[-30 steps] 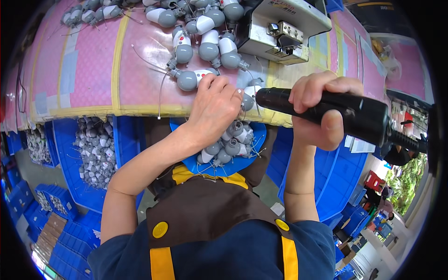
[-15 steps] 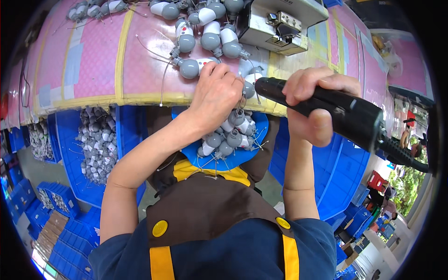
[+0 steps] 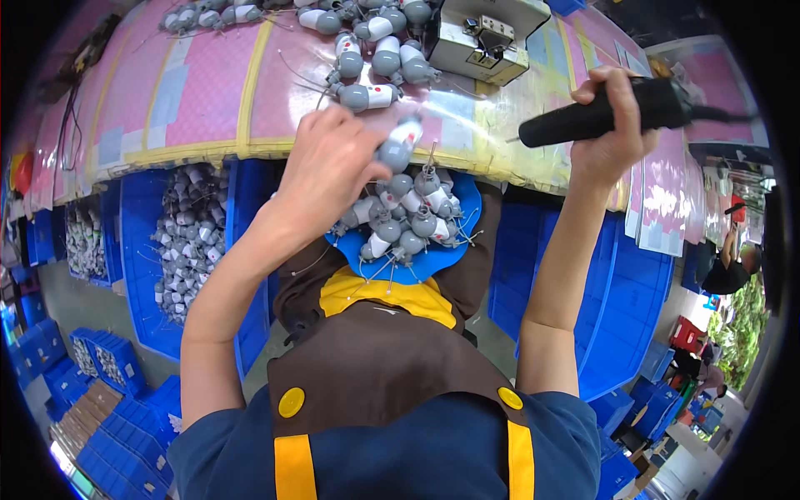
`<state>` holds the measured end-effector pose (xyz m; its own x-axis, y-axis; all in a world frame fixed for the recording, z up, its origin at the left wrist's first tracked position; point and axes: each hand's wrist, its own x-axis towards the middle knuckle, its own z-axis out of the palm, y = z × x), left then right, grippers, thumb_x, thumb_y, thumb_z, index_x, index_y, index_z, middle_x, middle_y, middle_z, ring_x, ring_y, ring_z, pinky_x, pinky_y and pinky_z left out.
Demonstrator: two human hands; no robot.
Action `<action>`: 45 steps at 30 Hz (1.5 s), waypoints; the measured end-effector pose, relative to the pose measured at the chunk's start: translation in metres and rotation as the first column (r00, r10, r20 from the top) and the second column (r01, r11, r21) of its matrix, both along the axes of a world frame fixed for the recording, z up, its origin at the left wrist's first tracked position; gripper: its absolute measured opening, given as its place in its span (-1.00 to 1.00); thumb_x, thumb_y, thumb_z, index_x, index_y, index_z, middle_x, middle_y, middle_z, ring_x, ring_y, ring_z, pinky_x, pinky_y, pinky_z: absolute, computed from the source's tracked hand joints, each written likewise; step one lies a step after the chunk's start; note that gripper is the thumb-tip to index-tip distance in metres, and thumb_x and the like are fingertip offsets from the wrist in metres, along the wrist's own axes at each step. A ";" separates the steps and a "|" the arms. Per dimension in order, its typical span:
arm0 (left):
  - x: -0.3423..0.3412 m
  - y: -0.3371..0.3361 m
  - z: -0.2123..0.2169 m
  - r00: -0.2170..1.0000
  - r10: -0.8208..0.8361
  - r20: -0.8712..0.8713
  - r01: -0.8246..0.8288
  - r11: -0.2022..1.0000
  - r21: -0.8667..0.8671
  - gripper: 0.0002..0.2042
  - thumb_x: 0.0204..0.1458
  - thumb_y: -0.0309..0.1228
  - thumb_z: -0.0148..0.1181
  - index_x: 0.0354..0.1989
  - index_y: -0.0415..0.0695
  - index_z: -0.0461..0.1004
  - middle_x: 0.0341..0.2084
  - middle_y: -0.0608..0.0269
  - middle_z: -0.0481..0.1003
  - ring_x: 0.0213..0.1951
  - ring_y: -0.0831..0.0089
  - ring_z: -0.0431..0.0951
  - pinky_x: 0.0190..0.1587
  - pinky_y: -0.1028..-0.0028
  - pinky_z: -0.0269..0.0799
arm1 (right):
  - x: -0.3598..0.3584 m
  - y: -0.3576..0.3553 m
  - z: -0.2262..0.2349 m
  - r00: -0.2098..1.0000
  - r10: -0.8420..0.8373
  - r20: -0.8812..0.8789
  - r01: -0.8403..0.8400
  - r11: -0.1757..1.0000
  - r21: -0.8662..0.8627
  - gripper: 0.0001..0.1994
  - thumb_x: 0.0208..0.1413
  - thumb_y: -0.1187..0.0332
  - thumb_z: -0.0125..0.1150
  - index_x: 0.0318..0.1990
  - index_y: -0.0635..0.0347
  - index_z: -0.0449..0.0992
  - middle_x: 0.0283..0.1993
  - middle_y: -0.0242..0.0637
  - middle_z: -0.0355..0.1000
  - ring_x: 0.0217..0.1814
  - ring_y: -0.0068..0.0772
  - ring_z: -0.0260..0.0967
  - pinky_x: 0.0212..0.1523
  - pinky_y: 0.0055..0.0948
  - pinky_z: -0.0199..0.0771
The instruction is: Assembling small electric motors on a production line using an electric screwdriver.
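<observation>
Your left fingers (image 3: 321,123) grasp the grey-and-white rounded piece (image 3: 398,150), shifted leftward to twelve o'clock; your right fingers (image 3: 623,104), clenched around the black cylindrical tool (image 3: 567,125), have swung out to two. The pink, yellow-taped worktop (image 3: 208,100) spans ahead; blue plastic bins (image 3: 629,308) stand at nine and four.

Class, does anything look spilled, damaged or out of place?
Nothing looks clearly spilled or damaged; only thin pale wires from grey-and-white bulb-shaped parts straggle untidily over the rim of the blue plastic bowl.

1 black tool (image 3: 567,123), 1 scalloped blue dish (image 3: 425,265), 2 yellow buttons (image 3: 292,402); bulbs (image 3: 423,226) uncountable.
</observation>
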<state>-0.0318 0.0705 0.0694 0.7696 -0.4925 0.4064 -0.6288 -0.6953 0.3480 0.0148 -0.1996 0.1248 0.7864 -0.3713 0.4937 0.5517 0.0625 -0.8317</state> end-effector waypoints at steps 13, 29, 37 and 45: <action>-0.117 0.045 -0.112 0.654 0.213 -0.725 -0.547 0.796 -0.259 -0.54 -0.04 -0.56 0.13 0.07 -0.22 0.16 -0.22 0.03 0.34 -0.20 0.21 0.44 -0.15 0.37 0.40 | 0.004 0.001 -0.034 0.990 -0.142 -0.018 0.140 0.986 -0.093 -0.75 -0.16 0.48 0.32 -0.32 0.38 0.41 -0.47 -0.11 0.44 -0.56 -0.45 0.38 -0.47 -0.56 0.41; -0.142 0.022 -0.144 0.222 -0.353 -0.909 -0.880 0.329 -0.343 -0.87 0.05 -0.32 0.04 -0.32 -0.09 0.32 -0.54 0.37 0.42 -0.72 0.70 0.26 -0.76 0.70 0.05 | -0.006 0.007 -0.037 0.990 -0.141 0.029 0.144 0.976 -0.166 -0.75 -0.15 0.47 0.33 -0.33 0.33 0.39 -0.48 -0.16 0.43 -0.56 -0.46 0.37 -0.48 -0.58 0.38; -0.180 0.079 -0.103 0.129 -0.418 -0.899 -0.917 0.296 -0.269 -0.88 0.04 -0.37 0.05 -0.31 -0.13 0.34 -0.60 0.36 0.43 -0.71 0.72 0.32 -0.79 0.70 0.01 | 0.005 0.003 -0.040 0.987 -0.111 0.119 0.126 0.984 -0.127 -0.80 -0.14 0.50 0.31 -0.39 0.37 0.41 -0.48 -0.17 0.43 -0.56 -0.45 0.37 -0.52 -0.59 0.37; -0.227 0.124 -0.090 0.177 -0.359 -0.917 -0.945 0.200 -0.260 -0.86 0.03 -0.36 0.01 -0.36 -0.17 0.37 -0.63 0.33 0.42 -0.72 0.67 0.32 -0.78 0.66 -0.01 | 0.013 -0.014 -0.047 0.985 -0.170 0.014 0.170 0.970 -0.174 -0.82 -0.11 0.48 0.31 -0.40 0.44 0.48 -0.46 -0.20 0.45 -0.57 -0.52 0.33 -0.51 -0.60 0.35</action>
<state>-0.2584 0.1945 -0.0203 0.7138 -0.0040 -0.7004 0.6419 0.4036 0.6519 0.0278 -0.2133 0.0776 0.7195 -0.4079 0.5621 0.5411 -0.1781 -0.8219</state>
